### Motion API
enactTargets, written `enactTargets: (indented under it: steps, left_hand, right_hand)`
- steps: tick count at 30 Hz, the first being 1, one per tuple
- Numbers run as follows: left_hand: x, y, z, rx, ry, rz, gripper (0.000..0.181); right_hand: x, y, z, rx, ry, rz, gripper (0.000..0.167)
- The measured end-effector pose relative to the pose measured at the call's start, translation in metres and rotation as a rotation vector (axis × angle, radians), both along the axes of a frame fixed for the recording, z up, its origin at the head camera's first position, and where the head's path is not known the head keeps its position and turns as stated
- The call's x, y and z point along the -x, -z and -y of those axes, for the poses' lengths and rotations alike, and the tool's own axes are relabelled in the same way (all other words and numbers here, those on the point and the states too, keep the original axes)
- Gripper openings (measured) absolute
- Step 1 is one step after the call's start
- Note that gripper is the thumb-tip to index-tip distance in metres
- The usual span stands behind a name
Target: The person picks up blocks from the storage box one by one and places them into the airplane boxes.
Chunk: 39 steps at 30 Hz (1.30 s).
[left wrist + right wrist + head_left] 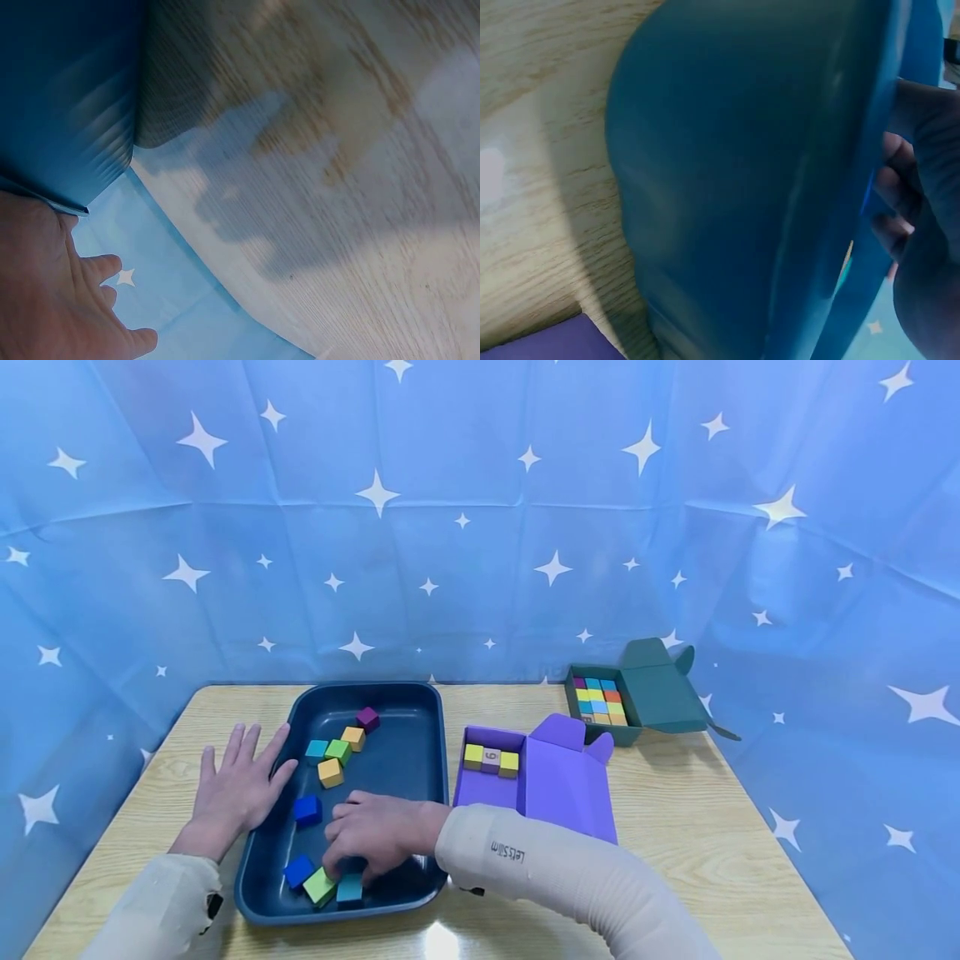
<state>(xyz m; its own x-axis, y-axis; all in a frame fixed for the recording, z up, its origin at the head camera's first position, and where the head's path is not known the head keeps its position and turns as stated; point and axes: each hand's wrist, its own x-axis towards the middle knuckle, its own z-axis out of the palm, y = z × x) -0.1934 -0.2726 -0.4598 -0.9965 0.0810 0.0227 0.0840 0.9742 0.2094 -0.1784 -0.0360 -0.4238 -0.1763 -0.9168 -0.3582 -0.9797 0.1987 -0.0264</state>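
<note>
My left hand [238, 787] lies with fingers spread at the left rim of a dark blue tray [405, 743], thumb against the rim. In the left wrist view that hand [56, 289] is beside the tray's outer wall. My right hand [382, 833] reaches down into the tray's front part with bent fingers. Its index finger is at a light green block [319, 887], and its thumb is by the right edge of a teal block [349, 890]. Whether the fingertips pinch the teal block is unclear. The right wrist view shows that hand [922, 202] behind the tray wall, its fingertips partly hidden.
Blue blocks [307, 810] and several other coloured blocks lie along the tray's left side. Right of the tray, an open purple box [487, 789] holds three blocks. An open green box [633, 714] of blocks stands behind it. A star-patterned curtain [480, 568] surrounds the wooden table [690, 810].
</note>
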Motion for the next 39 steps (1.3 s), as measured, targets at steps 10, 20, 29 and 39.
enactTargets:
  steps: [10,20,29,39]
  left_hand:
    - [0.0,-0.002,-0.001,-0.008,0.003,0.005,0.069]
    - [-0.001,-0.002,0.0,-0.003,0.006,0.01,0.071]
    - [-0.002,-0.001,0.0,-0.009,0.008,0.0,0.07]
    - [-0.003,-0.002,-0.001,-0.026,0.012,-0.007,0.069]
  right_hand:
    - [0.001,0.003,-0.001,-0.034,0.023,0.01,0.037]
    - [0.007,-0.012,-0.01,-0.019,0.093,-0.001,0.034]
    - [0.025,-0.038,-0.036,0.066,0.297,-0.093,0.033]
    - [0.04,-0.05,-0.073,0.16,0.44,-0.141,0.036]
